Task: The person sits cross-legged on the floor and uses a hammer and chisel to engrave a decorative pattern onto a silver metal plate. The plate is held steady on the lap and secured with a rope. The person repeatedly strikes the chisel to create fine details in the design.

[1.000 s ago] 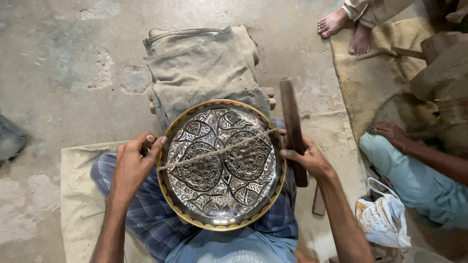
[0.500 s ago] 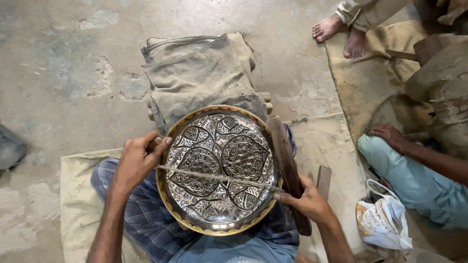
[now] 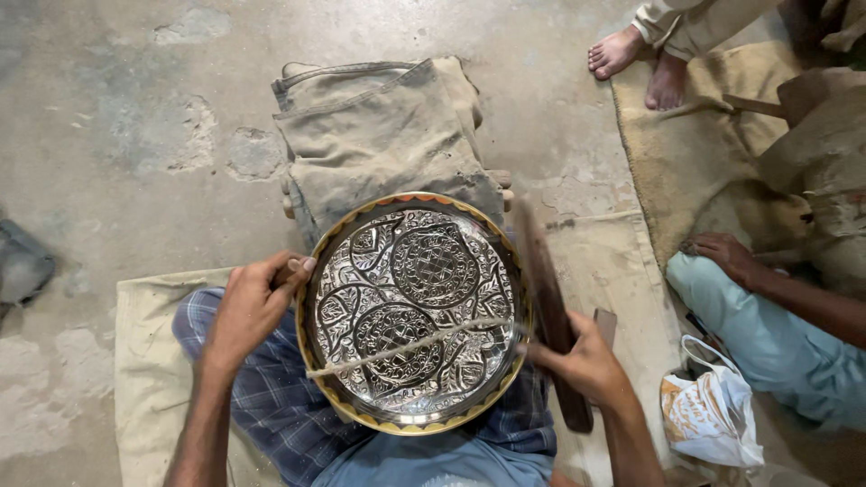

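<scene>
The person sits on a pale cloth mat (image 3: 149, 379) spread over a rough grey concrete floor (image 3: 117, 117), legs in blue checked cloth, with a round engraved metal tray (image 3: 413, 311) resting across the lap. The tray is silvery and bright, cut with two patterned medallions and leafy scrollwork, and ringed by a brass-coloured rim with small coloured marks. A thin pale cord (image 3: 406, 345) runs taut across its lower half. The left hand (image 3: 248, 311) is curled closed at the tray's left edge around a small handle or cord end. The right hand (image 3: 586, 361) is wrapped around a long dark wooden stick (image 3: 550, 307) standing just beside the right rim. Past the tray a dusty folded canvas cloth (image 3: 379, 144) lies on the floor. Off to the right another person's hand (image 3: 722, 257) rests on a tan mat (image 3: 695, 162), beside a white plastic bag (image 3: 708, 410), and bare feet (image 3: 640, 63) stand farther back.
</scene>
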